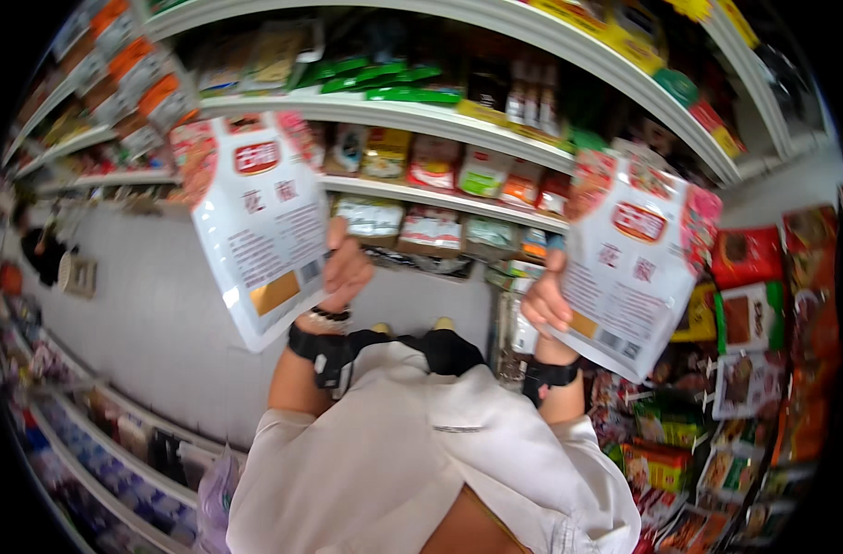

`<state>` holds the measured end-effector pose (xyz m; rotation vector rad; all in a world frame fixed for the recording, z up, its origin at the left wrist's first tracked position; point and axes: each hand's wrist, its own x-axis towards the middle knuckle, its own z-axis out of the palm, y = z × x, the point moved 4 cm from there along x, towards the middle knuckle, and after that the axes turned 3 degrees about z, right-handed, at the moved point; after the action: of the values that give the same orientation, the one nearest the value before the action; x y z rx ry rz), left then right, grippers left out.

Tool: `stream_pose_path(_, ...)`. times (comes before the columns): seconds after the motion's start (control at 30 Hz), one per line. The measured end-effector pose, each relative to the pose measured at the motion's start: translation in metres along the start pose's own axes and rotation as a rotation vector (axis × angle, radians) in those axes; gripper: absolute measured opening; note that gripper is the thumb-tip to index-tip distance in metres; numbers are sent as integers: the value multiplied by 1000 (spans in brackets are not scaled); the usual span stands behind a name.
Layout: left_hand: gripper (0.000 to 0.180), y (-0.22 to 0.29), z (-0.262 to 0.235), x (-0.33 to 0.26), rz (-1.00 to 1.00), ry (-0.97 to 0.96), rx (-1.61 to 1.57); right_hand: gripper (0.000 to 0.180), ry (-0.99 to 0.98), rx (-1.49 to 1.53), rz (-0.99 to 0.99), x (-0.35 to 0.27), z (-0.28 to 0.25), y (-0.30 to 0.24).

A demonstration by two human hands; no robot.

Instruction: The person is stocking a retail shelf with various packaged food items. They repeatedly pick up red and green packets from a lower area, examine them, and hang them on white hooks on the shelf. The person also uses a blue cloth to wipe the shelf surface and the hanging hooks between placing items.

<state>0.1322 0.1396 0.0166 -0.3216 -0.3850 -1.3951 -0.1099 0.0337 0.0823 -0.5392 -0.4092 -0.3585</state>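
Two matching white spice packets with red pictured corners are held up in front of me, one in each hand. My left hand [347,270] grips the left packet [260,231] by its right edge, fingers closed on it. The right packet [629,263] is pinched at its lower left edge by my right hand [548,297], and it tilts a little to the right. Both packets face me with their printed sides and stand apart from each other. Each wrist wears a black strap, and the left one also has a beaded bracelet.
Ahead are white store shelves [440,199] with rows of bagged goods and green packets [412,95]. Hanging packets [749,319] crowd the right side. Low shelves [117,471] line the left beyond the grey floor [144,277]. Another person [43,245] is at the far left.
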Motion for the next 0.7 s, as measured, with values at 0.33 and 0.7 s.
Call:
stream_pose_path(0.33,19,2,16,12,-63,-260,-42,55,179,-119,-1,4,-8,0)
stream_pose_path(0.7,25,5,24,17,-62,-328,18,58,254,-99,17,2,-16,0)
